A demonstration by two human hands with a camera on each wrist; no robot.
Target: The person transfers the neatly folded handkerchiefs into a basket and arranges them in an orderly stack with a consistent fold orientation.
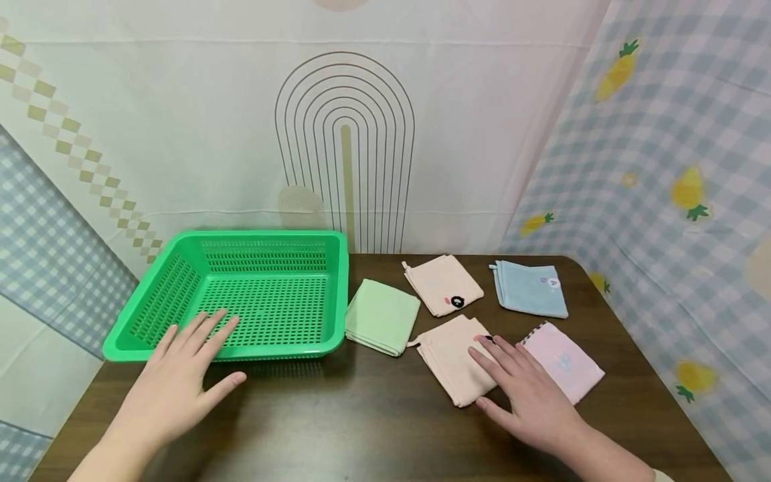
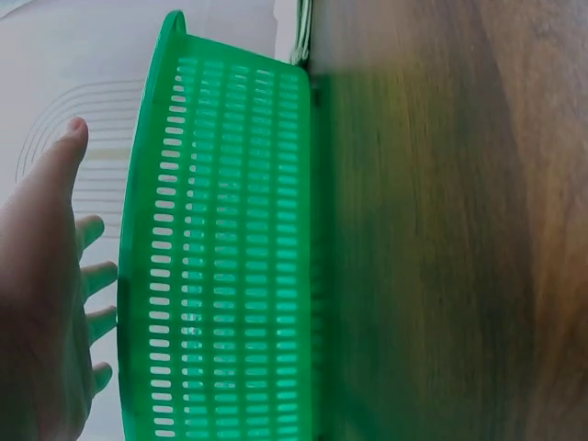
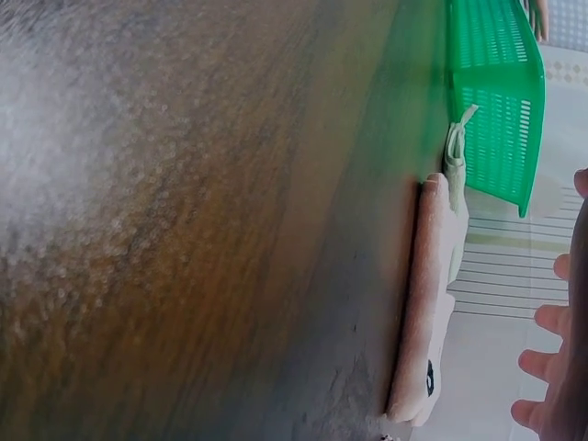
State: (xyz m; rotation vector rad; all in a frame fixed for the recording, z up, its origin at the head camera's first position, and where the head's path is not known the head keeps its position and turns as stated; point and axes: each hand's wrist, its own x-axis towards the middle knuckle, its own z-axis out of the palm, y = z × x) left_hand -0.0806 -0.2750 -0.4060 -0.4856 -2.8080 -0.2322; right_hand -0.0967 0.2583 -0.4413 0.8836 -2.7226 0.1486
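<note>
My left hand [image 1: 181, 385], fingers spread, hovers over the front rim of a green plastic basket [image 1: 289, 349]. The left wrist view shows that hand's fingers beside the top edge of the basket, holding nothing. With fingers extended, my right hand [image 1: 527, 395] is above a folded peach towel [image 1: 448, 361] that has a hanging loop, and covers part of its printed corner. In the right wrist view, the fingertips are apart from the towels. A folded pink towel [image 1: 569, 365] lies just beyond this hand, partly hidden by it.
Right of the basket lies a folded light green towel [image 1: 385, 314]. Behind are a second peach towel [image 1: 442, 281] and a blue towel [image 1: 530, 291]. All rest on a dark wooden table [image 1: 337, 428], with a patterned cloth backdrop [image 1: 470, 134] behind and at the sides.
</note>
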